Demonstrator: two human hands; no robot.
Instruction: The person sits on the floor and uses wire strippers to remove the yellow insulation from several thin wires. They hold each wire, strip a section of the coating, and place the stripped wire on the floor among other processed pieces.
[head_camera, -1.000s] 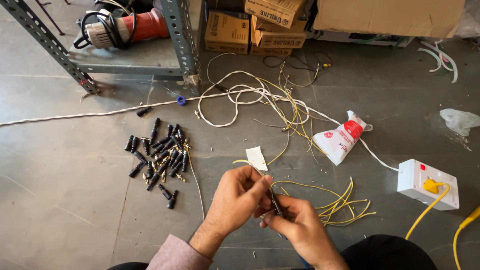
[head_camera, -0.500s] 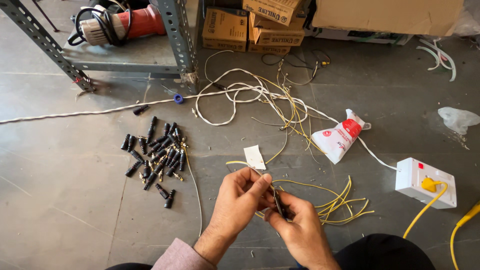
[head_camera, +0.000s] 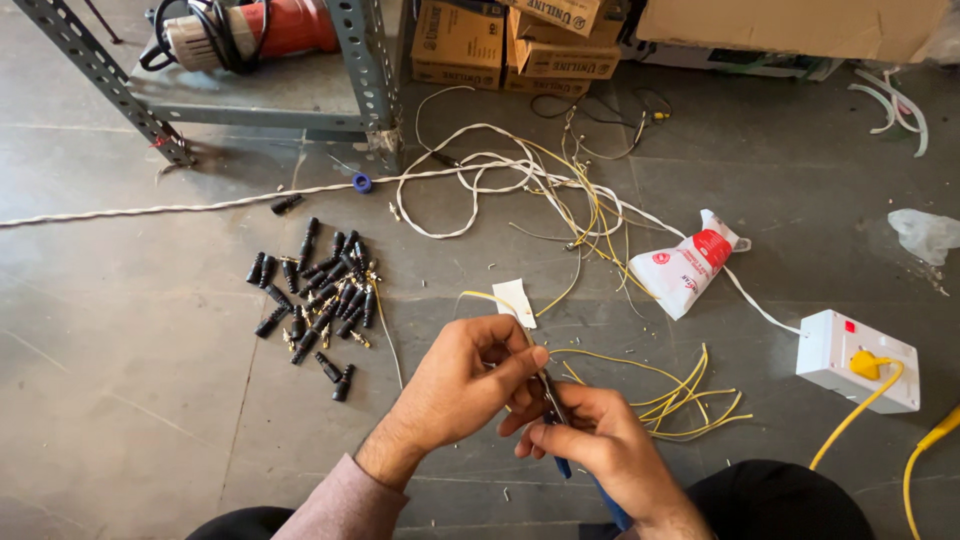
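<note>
My left hand (head_camera: 462, 385) pinches a thin yellow wire (head_camera: 490, 298) that arcs up from between its fingers. My right hand (head_camera: 598, 442) grips a small blue-handled hand tool (head_camera: 560, 462), its metal tip meeting the wire at my left fingertips. Both hands are close together above the grey floor, just in front of my knees. A bundle of cut yellow wires (head_camera: 690, 395) lies just right of my hands. A pile of several black plug connectors (head_camera: 320, 295) sits on the floor to the left.
A white switch box (head_camera: 855, 362) with a yellow cable lies at right. A white and red bag (head_camera: 685, 268), tangled white cable (head_camera: 480, 180), a metal rack (head_camera: 370, 70) holding a red power tool (head_camera: 245, 30), and cardboard boxes (head_camera: 500, 40) stand further back.
The hands stayed together working the wire with only small finger movements. The view shifted slightly.
</note>
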